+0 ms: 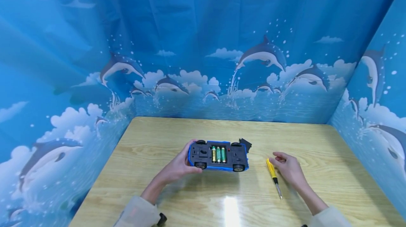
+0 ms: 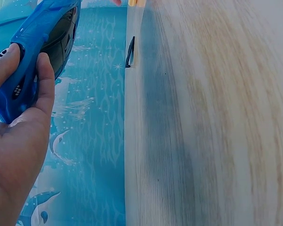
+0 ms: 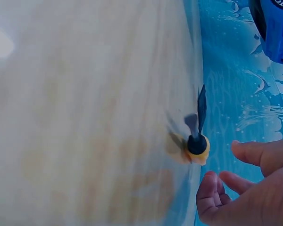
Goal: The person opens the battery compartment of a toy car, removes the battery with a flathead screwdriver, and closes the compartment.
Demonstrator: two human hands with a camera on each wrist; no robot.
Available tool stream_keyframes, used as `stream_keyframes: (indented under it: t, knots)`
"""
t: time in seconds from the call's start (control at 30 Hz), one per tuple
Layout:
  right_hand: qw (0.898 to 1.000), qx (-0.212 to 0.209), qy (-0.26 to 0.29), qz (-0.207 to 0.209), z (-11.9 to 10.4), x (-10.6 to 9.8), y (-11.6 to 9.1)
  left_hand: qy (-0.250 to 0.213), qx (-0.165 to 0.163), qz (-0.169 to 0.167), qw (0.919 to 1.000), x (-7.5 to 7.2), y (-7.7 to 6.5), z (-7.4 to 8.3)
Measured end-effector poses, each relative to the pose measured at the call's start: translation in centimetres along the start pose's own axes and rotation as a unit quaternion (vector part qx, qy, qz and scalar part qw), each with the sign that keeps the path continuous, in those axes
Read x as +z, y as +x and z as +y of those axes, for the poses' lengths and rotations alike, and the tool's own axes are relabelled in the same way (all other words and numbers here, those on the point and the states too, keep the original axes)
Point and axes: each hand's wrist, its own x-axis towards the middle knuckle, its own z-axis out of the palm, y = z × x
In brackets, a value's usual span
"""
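My left hand [image 1: 177,166] grips a blue toy car [image 1: 200,153] by one end, thumb below and fingers behind it. The car is raised over the table with its black underside facing me. In its uncovered battery compartment, three green-and-gold batteries [image 1: 218,154] lie side by side. A yellow-handled screwdriver [image 1: 272,171] lies on the table, its metal tip towards me. My right hand [image 1: 289,171] hovers beside the handle end, thumb and fingers apart with nothing between them, as the right wrist view shows. Part of the left fingers is hidden behind the car.
A small flat black piece [image 1: 245,144], like a battery cover, lies on the table behind the car's right end. The wooden table [image 1: 152,132] meets a blue dolphin-print curtain [image 1: 196,43] at the back and sides.
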Motion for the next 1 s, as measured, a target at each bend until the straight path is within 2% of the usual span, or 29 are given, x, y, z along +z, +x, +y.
stream_keyframes:
  t: [0.17,0.4,1.0]
  knots:
    - [1.0,-0.005,-0.003,0.006,0.4,0.5,-0.5,-0.002,0.0,-0.001,1.0,0.1,0.0,0.0]
    - [1.0,0.009,-0.008,0.01,0.4,0.9,-0.9,-0.008,0.007,-0.009,0.9999,0.2,-0.1,0.0]
    - [0.998,-0.003,-0.063,0.018,0.2,1.6,-0.9,-0.007,0.009,-0.014,0.9998,0.4,0.0,0.0]
